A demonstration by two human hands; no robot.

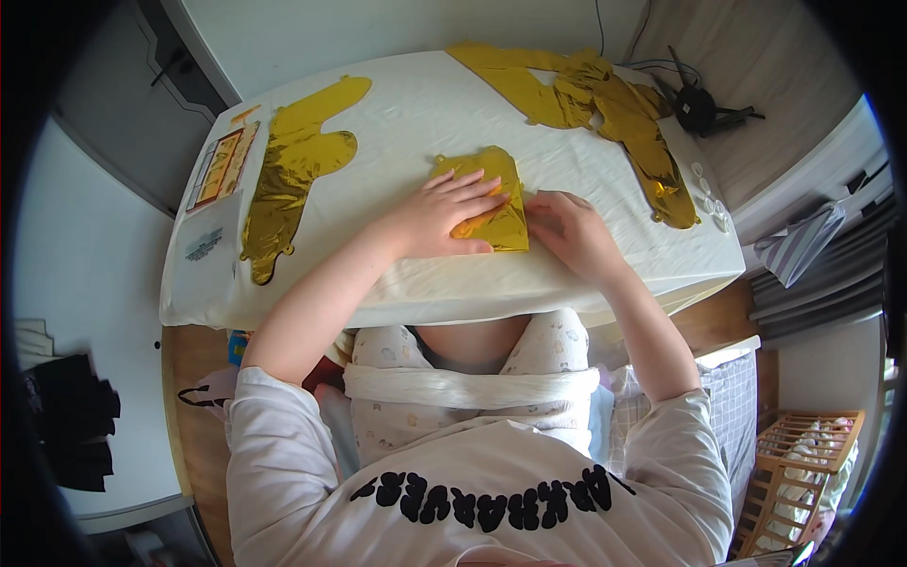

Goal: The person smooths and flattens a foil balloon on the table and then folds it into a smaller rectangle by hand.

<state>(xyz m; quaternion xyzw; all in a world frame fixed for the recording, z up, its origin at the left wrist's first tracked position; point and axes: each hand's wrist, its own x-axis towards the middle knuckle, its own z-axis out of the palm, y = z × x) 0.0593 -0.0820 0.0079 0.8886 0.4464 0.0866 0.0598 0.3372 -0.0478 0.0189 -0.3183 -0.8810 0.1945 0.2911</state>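
Observation:
A folded gold foil balloon (510,203) lies flat on the white-covered table in front of me. My left hand (444,215) rests on it, palm down with the fingers spread. At the balloon's right edge is my right hand (572,231), its fingers curled in and the fingertips close against the foil. Whatever those fingers may pinch is hidden. A flat, uninflated gold foil balloon (293,170) stretches along the left side. More crumpled gold foil (576,90) spreads over the far right, with one strip reaching down the right side.
At the table's left edge lie a printed card (222,168) and a clear packet (200,248) holding thin grey pieces. Several small white rings (713,203) sit near the right edge. A black device with antennas (697,109) and cables stands at the far right corner.

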